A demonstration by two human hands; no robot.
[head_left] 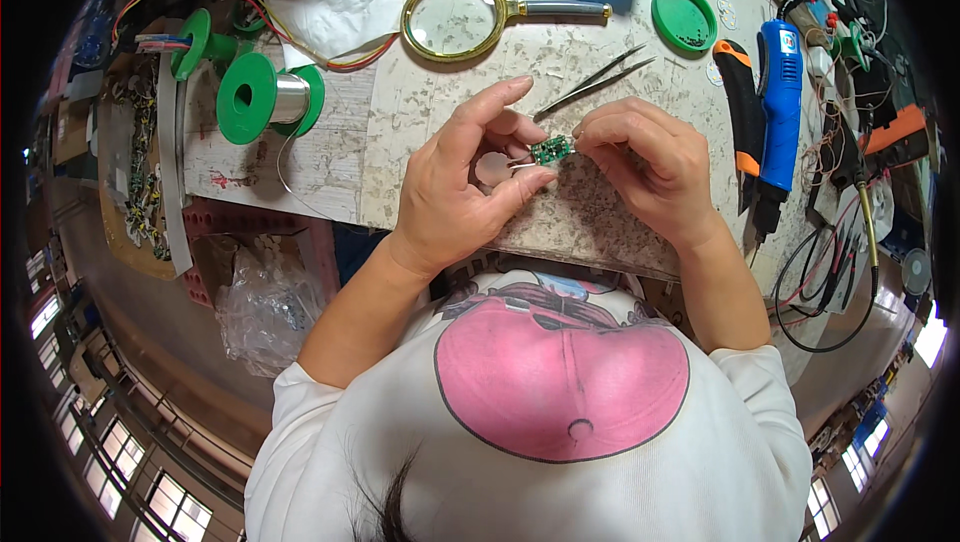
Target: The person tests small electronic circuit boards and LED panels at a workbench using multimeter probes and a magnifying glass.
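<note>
A small rectangular green circuit board with pale components (pixel 551 150) sits between the person's hands, above the near part of the worn, stained whitish bench (pixel 590 227). The left hand (pixel 455 177) curls around its left side, holding it between thumb and fingertips, probably to keep its populated face exposed. The right hand (pixel 650 167) is narrow, fingertips bunched at the board's right edge; whether they pinch it I cannot tell. Black slim metal tweezers (pixel 595 84) lie just beyond, seemingly within easy reach. The gold-rimmed round magnifying glass (pixel 453 18) and green-flanged spool of silvery wire (pixel 290 100) lie farther off, likely leaving elbow room, while the blue cylindrical power screwdriver (pixel 780 107) rests to the right, perhaps for quick pickup.
</note>
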